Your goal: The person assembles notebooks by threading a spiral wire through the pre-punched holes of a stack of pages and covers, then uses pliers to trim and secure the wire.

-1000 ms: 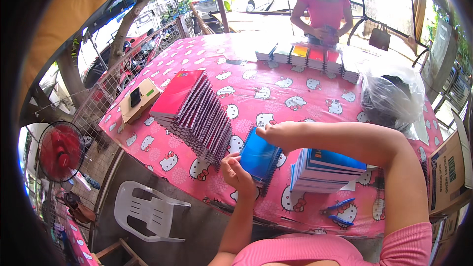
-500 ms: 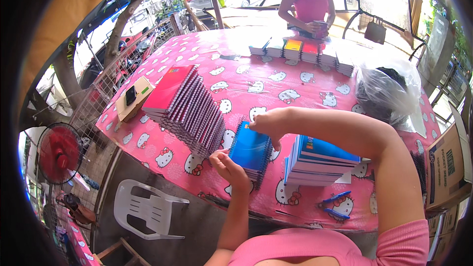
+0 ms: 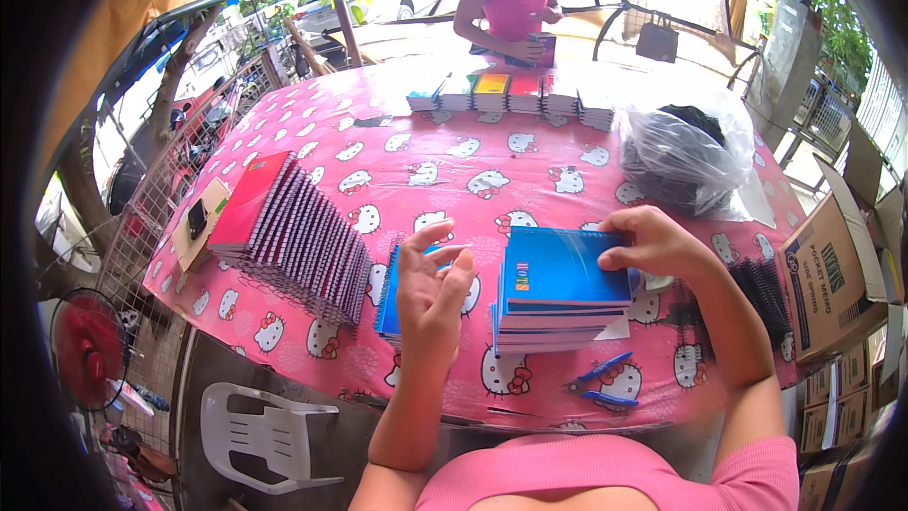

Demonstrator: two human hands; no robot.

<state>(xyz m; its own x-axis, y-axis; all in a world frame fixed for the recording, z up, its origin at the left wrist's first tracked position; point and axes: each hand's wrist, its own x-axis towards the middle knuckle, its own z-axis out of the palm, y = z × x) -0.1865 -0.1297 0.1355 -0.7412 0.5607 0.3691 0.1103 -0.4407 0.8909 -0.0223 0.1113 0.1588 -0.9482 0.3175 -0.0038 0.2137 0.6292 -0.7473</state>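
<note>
My left hand is raised with its fingers apart and nothing in it. It partly hides a low pile of blue spiral notebooks. To its right is a taller stack of blue notebooks, its lower edges uneven. My right hand grips the right far corner of the top blue notebook, with the thumb on the cover. Blue-handled pliers lie in front of the stack. On the left leans a tall stack of red spiral-bound notebooks.
Black binding coils and an open cardboard box are at the right. A plastic bag with black contents lies farther back. Small notebook piles line the far edge, where another person stands. A white chair is near left.
My right hand has moved from the low blue pile to the top notebook of the right stack. My left hand has lifted off the low pile's side. The view has turned right.
</note>
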